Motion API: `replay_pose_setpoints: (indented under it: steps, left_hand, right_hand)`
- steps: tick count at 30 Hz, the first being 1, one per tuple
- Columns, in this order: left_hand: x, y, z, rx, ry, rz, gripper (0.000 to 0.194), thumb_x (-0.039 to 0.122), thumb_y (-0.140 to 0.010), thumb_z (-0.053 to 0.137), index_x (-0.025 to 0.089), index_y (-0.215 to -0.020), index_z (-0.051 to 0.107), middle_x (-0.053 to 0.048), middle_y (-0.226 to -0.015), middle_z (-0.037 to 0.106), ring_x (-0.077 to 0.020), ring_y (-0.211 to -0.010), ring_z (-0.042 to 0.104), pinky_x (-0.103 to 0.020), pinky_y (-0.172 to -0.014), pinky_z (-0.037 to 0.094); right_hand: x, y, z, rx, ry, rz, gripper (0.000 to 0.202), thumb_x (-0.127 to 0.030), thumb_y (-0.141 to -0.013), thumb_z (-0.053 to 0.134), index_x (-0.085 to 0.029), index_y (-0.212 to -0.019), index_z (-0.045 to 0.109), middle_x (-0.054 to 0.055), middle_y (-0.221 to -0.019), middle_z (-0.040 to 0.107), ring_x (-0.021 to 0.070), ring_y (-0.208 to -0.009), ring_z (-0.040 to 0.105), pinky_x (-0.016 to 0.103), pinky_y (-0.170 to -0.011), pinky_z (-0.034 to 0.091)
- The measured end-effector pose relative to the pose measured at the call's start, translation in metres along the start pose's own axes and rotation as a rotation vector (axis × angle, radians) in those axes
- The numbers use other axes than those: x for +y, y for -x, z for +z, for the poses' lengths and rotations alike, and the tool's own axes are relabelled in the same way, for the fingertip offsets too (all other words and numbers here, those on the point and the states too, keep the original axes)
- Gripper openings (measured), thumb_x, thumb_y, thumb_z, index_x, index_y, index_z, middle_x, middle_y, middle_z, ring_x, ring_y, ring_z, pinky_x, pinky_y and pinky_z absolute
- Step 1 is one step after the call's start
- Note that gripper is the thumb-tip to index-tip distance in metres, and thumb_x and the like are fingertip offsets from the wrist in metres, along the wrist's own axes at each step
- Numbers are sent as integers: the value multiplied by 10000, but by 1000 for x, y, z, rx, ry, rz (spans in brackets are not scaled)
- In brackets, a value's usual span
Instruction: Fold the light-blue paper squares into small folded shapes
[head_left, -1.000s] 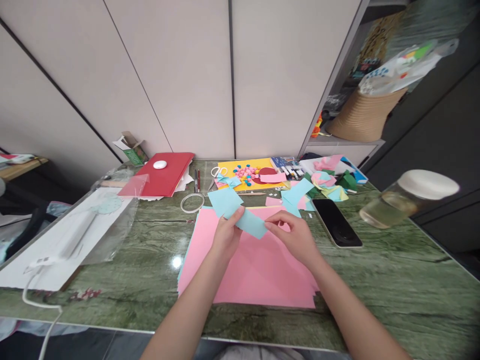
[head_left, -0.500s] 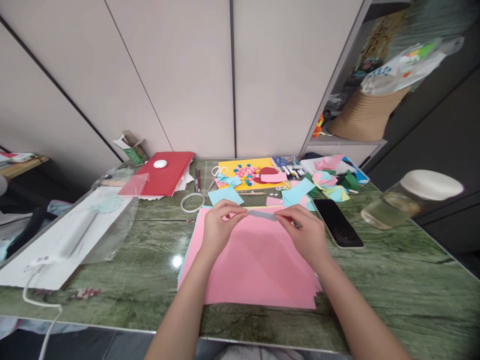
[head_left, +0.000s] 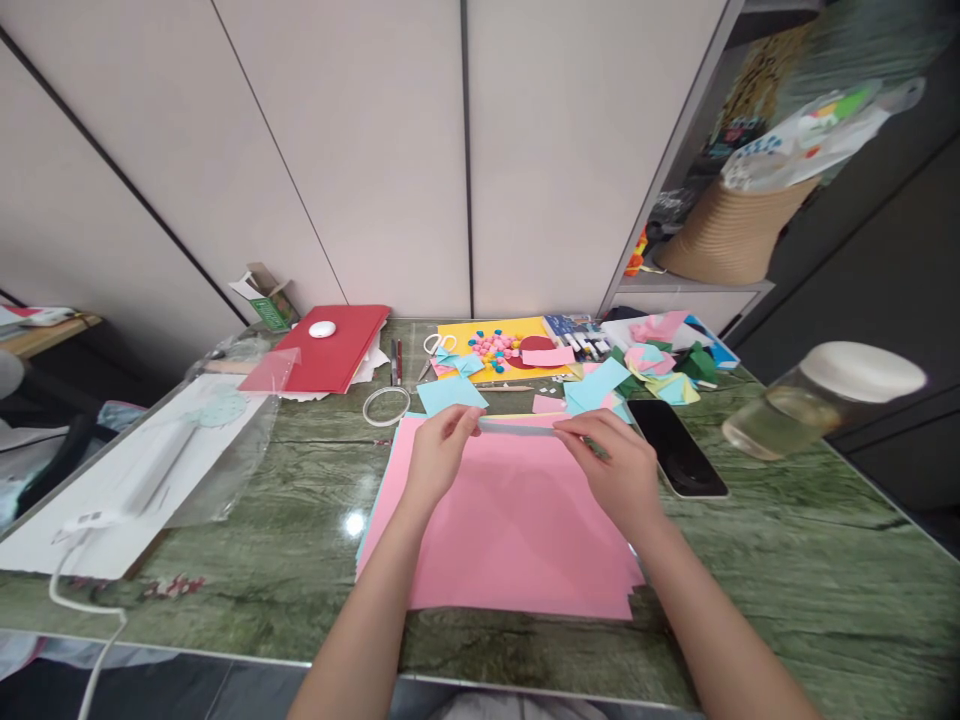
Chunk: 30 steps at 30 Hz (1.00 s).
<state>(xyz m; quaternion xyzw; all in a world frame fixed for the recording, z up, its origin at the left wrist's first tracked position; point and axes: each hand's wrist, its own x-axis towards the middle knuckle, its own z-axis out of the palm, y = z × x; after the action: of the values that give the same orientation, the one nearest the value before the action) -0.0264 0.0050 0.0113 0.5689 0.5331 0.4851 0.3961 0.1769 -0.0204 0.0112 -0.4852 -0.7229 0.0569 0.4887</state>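
Note:
A thin, pale grey-blue strip (head_left: 517, 428) is stretched level between my two hands, above the far part of a stack of pink paper (head_left: 517, 530). My left hand (head_left: 442, 450) pinches its left end between thumb and forefinger. The right end is pinched by my right hand (head_left: 613, 465), whose other fingers are bent. Just beyond my left hand lies a light blue paper square (head_left: 450, 392). A black phone (head_left: 675, 447) rests on the table beside my right hand.
Scissors (head_left: 439, 344), a tape roll (head_left: 385, 405) and a yellow sheet (head_left: 465, 329) with small coloured balls lie behind the stack. A red folder (head_left: 330, 355) is at the back left, a lidded jar (head_left: 810, 400) at the right. Folded paper pieces lie at the back right.
My hands have moved slightly apart, the left one to the left. The strip now shows longer and narrower between them.

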Motion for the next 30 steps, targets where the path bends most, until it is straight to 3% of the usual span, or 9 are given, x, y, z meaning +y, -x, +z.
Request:
replay_pose_setpoints:
  steps: [7,11,14,20,24,30]
  left_hand:
    - [2,0,-1,-109,214,-157,379,464,-750,535,172,-973,631,-92,-980,640,-213,-790,655,-326,-762,454]
    - [-2,0,-1,-58,202,-160,405,458,-753,537,216,-1074,579,-92,-1139,587,-221,-969,597,-352,-860,412]
    - [-2,0,-2,-112,227,-167,397,470,-770,509,200,-1048,595,-104,-1106,610,-238,-1080,531,-359,-890,385]
    - [1,1,-4,-202,239,-252,389,483,-770,508,217,-1036,607,-96,-1087,623,-248,-1068,530,-380,-887,355]
    - [-5,-1,-2,-189,435,-268,333,382,-732,607,228,-1027,609,-82,-1101,608,-222,-1114,486,-334,-889,338]
    - [-10,-3,-2,-229,666,-284,383,179,-656,694,230,-1026,610,-74,-1146,565,-176,-990,529,-284,-804,381]
  right_hand:
    - [4,1,3,90,62,-139,107,-169,-800,572,-231,-806,660,37,-757,635,168,-716,604,291,-641,487]
    - [6,2,4,145,91,-223,111,-132,-775,602,-221,-804,663,41,-750,634,166,-705,600,297,-631,494]
    - [7,2,4,141,97,-238,132,-118,-772,604,-224,-827,660,42,-762,634,168,-719,597,306,-641,497]
    - [5,2,4,164,109,-270,154,-102,-769,606,-225,-847,653,40,-754,630,165,-709,590,308,-634,496]
    - [5,3,4,153,123,-302,172,-92,-764,609,-226,-864,648,41,-758,633,167,-717,587,309,-635,491]
    - [6,5,4,128,120,-308,179,-90,-767,602,-229,-867,654,44,-772,637,171,-728,588,316,-652,496]
